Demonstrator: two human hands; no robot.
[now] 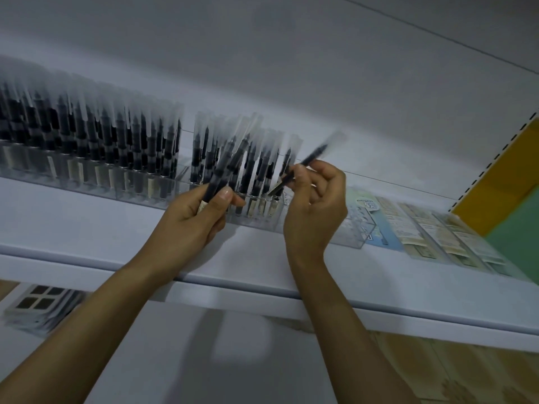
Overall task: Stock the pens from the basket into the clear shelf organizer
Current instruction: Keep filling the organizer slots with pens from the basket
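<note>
- Standing upright, many pens [87,132] fill the clear shelf organizer [182,182] on the shelf [73,228].
- The left hand [192,220] grips a bundle of pens [221,167] before the organizer.
- The right hand [315,205] pinches one tilted pen [306,162] above the organizer's right end.

Dim, bluish light; motion blur smears the pens [87,126], and wide-angle distortion bends the edges.

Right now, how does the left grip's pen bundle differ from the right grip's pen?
Count: the bundle of black clear-capped pens in the left grip is several; the single black clear-capped pen in the right grip is one.
Pose: the bundle stands steep; the single pen slants lower, cap up-right.
Sharpness: the bundle is crisper; the single pen's cap is blurred.
Shared: both are at the clear plastic shelf organizer.
</note>
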